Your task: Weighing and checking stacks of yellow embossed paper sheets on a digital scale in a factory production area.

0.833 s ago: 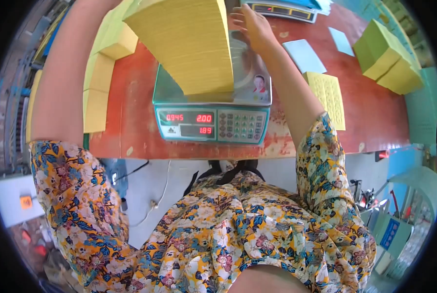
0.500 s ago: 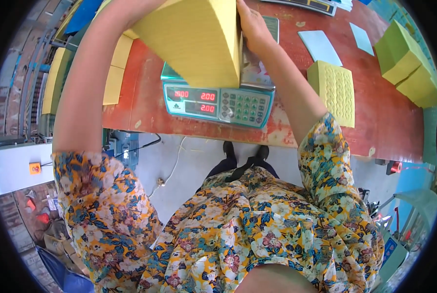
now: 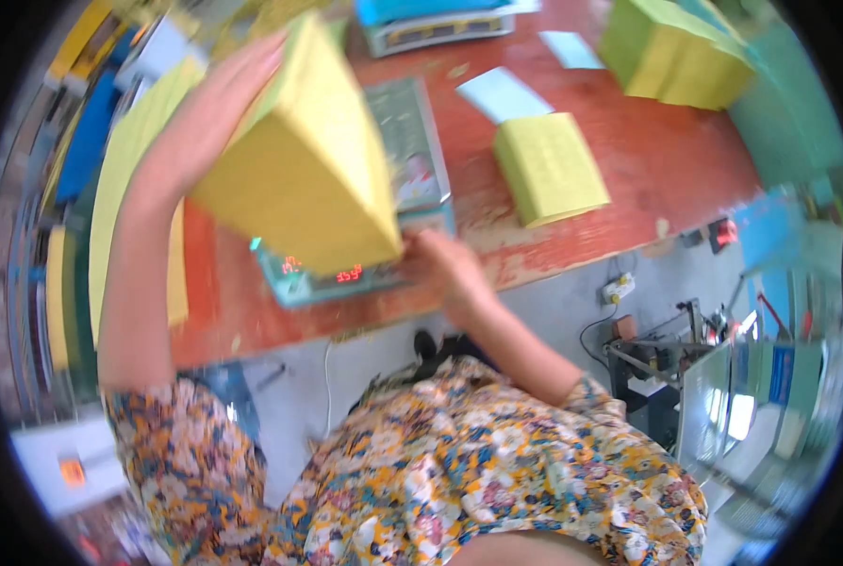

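And here on the far left, a white box (image 3: 40, 462) with an orange patch, low down by the floor. Higher up, a blue panel (image 3: 91, 141) leans beside a long yellow stack (image 3: 143, 217), running along the table's left edge. In front of that stack rises the left arm, floral sleeve (image 3: 181, 462) at its base, and at the top the left hand (image 3: 220, 106) is grasping the big yellow block (image 3: 294, 203), palm against its upper left side, fingers stretched along it.

There's the block itself, tilted, above the left part of the near scale (image 3: 412, 141), covering some of the red display; whether its underside touches the pan, I cannot tell. On to the right hand (image 3: 448, 269): the fingers are at the block's near right corner, badly blurred, so I cannot tell whether they are clenched on it.

Beyond, at the back, a second scale (image 3: 440, 36) with blue on top. Then a pale sheet (image 3: 504, 94), a smaller yellow block (image 3: 549, 170) just in front of it, another sheet (image 3: 570, 50) farther back, all on the red table (image 3: 657, 179). Below its edge, a power strip (image 3: 619, 288). And far right, yellow stacks (image 3: 671, 57) standing side by side.
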A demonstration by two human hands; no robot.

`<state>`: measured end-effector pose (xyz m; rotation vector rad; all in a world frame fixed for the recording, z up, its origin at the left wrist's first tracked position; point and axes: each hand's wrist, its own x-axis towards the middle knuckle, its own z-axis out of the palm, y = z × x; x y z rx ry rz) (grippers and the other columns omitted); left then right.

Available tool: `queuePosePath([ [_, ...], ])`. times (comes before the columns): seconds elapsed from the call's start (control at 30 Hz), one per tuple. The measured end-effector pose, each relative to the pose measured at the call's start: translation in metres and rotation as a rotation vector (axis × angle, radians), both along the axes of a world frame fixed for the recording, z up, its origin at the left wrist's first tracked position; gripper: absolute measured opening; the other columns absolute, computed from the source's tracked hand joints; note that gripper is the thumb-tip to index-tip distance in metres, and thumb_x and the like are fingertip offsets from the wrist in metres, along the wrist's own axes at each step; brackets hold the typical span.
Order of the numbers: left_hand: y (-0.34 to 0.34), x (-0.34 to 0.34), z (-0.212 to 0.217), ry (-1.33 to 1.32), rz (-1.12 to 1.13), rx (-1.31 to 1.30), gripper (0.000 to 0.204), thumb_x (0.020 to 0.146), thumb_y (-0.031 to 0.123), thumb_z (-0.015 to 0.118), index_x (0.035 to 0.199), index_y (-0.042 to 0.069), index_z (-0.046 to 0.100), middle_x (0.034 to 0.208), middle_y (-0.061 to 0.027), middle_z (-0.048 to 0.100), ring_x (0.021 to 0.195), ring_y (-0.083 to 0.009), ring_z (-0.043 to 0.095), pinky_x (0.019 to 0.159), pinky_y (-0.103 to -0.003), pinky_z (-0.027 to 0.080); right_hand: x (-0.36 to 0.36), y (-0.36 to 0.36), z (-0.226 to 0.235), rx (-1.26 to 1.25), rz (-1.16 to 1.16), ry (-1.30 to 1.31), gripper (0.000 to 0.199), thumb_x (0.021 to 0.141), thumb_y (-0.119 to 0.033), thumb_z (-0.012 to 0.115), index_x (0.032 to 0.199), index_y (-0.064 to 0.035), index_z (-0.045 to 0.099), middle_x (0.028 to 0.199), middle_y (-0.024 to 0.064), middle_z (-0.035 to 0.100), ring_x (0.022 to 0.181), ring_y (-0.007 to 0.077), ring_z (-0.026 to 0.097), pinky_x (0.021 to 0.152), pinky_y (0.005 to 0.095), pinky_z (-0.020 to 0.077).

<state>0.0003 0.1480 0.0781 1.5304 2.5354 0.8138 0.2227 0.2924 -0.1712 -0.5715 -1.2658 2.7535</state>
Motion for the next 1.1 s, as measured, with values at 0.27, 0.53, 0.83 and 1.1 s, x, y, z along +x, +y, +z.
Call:
queuePosePath([
  [0.27, -0.021, 0.031, 0.005, -0.122, 0.101, 0.066, 0.048, 0.105, 0.024, 0.034, 0.146, -0.002, 0.039, 0.153, -0.0129, 0.038, 0.144, -0.0228, 0.031, 0.119, -0.034, 0.019, -0.03, -0.043, 0.019, -0.455, 0.062, 0.071, 0.043, 0.101, -0.038, 0.049, 0.13, -0.0073, 0.057, 0.121, 0.0057, 0.064, 0.11, 0.0191, 0.061, 0.088, 0.0361, 0.0516],
  [0.53, 0.059, 0.107, 0.049, -0.258, 0.138, 0.142, 0.056, 0.105, 0.034, 0.033, 0.149, -0.001, 0.036, 0.152, -0.0112, 0.041, 0.14, -0.0229, 0.037, 0.116, -0.035, 0.026, 0.054, 0.062, 0.08, -0.124, -0.064, 0.24, 0.028, 0.1, -0.031, 0.057, 0.111, -0.006, 0.063, 0.101, -0.0031, 0.064, 0.095, 0.0063, 0.057, 0.081, 0.0281, 0.0462],
  [0.83, 0.325, 0.185, -0.041, -0.082, -0.113, 0.458, 0.054, 0.105, 0.028, 0.033, 0.149, -0.002, 0.034, 0.154, -0.0168, 0.037, 0.142, -0.0268, 0.034, 0.118, -0.038, 0.021, 0.16, 0.339, 0.047, -0.006, -0.515, 0.3, 0.055, 0.096, -0.029, 0.058, 0.142, -0.0036, 0.045, 0.134, 0.0074, 0.056, 0.123, 0.018, 0.051, 0.102, 0.0339, 0.0407],
  [1.1, 0.544, 0.244, -0.122, -0.357, -0.068, 0.339, 0.051, 0.103, 0.025, 0.041, 0.147, -0.002, 0.038, 0.155, -0.0205, 0.032, 0.145, -0.0306, 0.029, 0.119, -0.04, 0.021, 0.24, 0.522, -0.018, -0.064, -0.479, 0.008, 0.052, 0.098, -0.03, 0.051, 0.143, -0.0038, 0.046, 0.135, 0.0087, 0.056, 0.122, 0.0195, 0.053, 0.1, 0.0359, 0.0437],
])
